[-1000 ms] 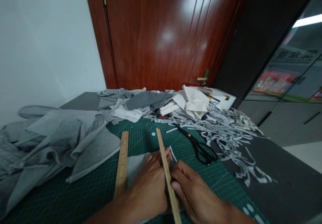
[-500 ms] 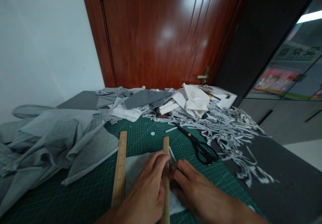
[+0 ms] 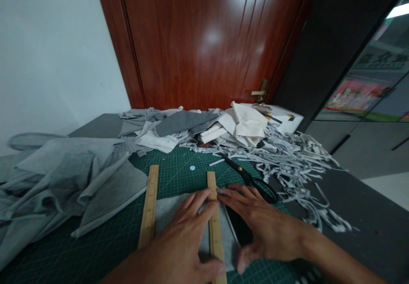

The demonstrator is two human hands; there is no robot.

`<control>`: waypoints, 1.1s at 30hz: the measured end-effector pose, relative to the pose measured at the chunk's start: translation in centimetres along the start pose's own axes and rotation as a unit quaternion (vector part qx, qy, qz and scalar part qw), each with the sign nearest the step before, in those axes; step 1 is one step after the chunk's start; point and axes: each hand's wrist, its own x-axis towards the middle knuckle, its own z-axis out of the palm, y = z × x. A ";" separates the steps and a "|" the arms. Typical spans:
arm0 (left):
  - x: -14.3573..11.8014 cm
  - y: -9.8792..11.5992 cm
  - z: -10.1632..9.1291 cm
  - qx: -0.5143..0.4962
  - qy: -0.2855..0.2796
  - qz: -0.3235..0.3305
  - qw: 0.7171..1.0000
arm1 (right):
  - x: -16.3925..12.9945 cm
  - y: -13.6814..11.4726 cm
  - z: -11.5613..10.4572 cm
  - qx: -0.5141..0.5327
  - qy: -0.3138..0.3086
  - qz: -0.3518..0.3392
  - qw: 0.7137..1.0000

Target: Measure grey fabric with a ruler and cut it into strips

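Observation:
A piece of grey fabric (image 3: 169,209) lies flat on the green cutting mat (image 3: 177,177). One wooden ruler (image 3: 216,233) rests lengthwise across it, and a second wooden ruler (image 3: 149,207) lies along its left side. My left hand (image 3: 188,228) is spread over the fabric, with fingertips and thumb touching the right-hand ruler. To the right of that ruler, my right hand (image 3: 260,220) is open, its fingertips close to the ruler's edge and its thumb apart near the fabric's lower right edge. Black scissors (image 3: 246,175) lie just beyond my right hand, their handles partly hidden by it.
Crumpled grey cloth (image 3: 79,177) covers the left side. Fabric scraps (image 3: 191,124) are heaped at the back, before a wooden door (image 3: 204,45). Thin cut strips (image 3: 294,160) pile up at the right, near a white box (image 3: 289,120). A small white disc (image 3: 192,168) sits on the mat.
Both hands have opened from a bunched pose at the right-hand ruler. My right hand's fingers now stretch forward, and more of the ruler and the fabric's right edge shows.

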 end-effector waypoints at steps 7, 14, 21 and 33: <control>0.8 1.0 -0.3 0.024 0.000 -0.010 1.000 | 0.2 -0.1 -0.2 -0.007 0.006 0.003 1.000; 0.2 0.3 0.3 0.046 0.020 -0.032 0.998 | 0.6 0.5 -0.5 -0.018 0.004 -0.020 1.000; 0.2 -0.6 1.5 0.052 0.068 -0.020 0.996 | 0.4 1.5 0.1 -0.008 0.035 -0.053 0.998; 0.6 0.2 1.7 0.068 0.067 -0.035 0.995 | 0.4 2.3 0.9 -0.006 0.038 -0.062 0.997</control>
